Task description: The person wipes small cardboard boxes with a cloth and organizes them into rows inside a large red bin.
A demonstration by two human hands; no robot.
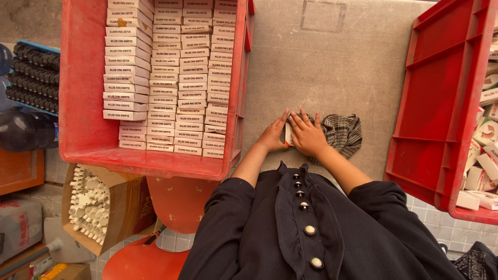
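Both my hands meet on the grey work surface [321, 62] just in front of me. Between them stands a small white box [288, 134] with a red edge. My left hand [273, 135] presses against its left side, and my right hand [307, 134] covers its right side with fingers spread. Most of the box is hidden by my hands. My black buttoned sleeves reach down to the frame's bottom.
A red crate [83, 78] at the left holds several rows of stacked white boxes [171, 78]. Another red crate [441, 103] at the right holds loose white boxes [485, 135]. A checked cloth [342, 132] lies beside my right hand. Below are an orange stool [166, 207] and a carton of white parts [93, 205].
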